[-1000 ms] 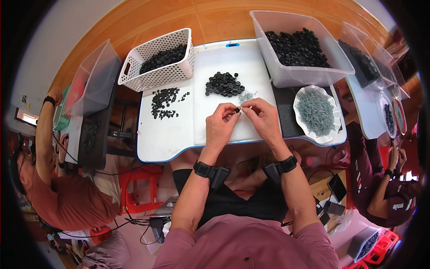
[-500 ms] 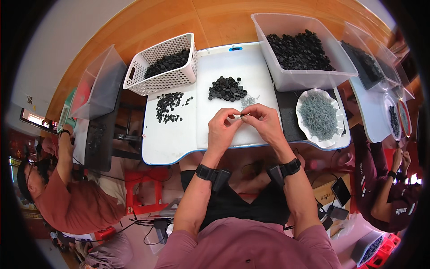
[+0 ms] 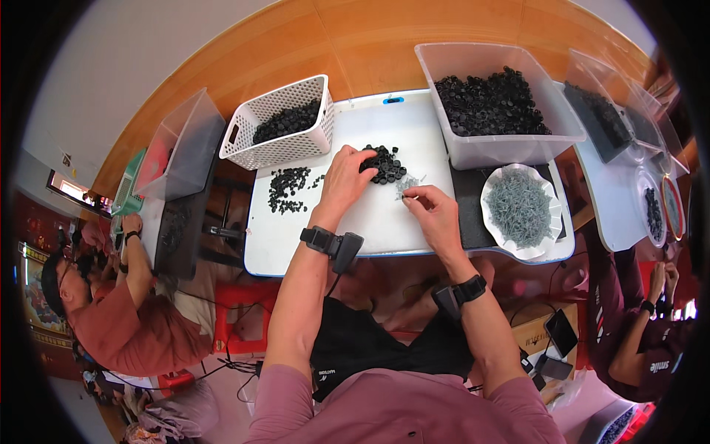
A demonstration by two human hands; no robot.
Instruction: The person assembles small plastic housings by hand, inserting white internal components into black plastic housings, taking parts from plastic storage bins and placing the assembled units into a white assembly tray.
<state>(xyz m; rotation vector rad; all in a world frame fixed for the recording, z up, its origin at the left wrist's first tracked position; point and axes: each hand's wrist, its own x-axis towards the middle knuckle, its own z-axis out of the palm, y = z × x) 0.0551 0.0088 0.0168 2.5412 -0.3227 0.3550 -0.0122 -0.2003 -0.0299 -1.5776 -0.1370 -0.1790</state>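
My left hand (image 3: 344,176) reaches onto the left side of a pile of round black caps (image 3: 387,166) on the white table. Its thumb and forefinger are apart, with caps around the fingertips. To the right, my right hand (image 3: 438,216) is closed in a pinch beside a small heap of grey screws (image 3: 409,185). Something tiny and dark shows at its fingertips, too small to name. Farther left on the table lies a scatter of small black parts (image 3: 288,190).
A white perforated basket (image 3: 314,140) and a large translucent bin (image 3: 510,152), both with black parts inside, stand at the back. A white scalloped dish (image 3: 488,222) of grey screws sits on the right. Co-workers sit on both sides.
My hands were together in front of the pile and have separated. The left has moved up and left to the black caps; the right stays near the screws, slightly lower.
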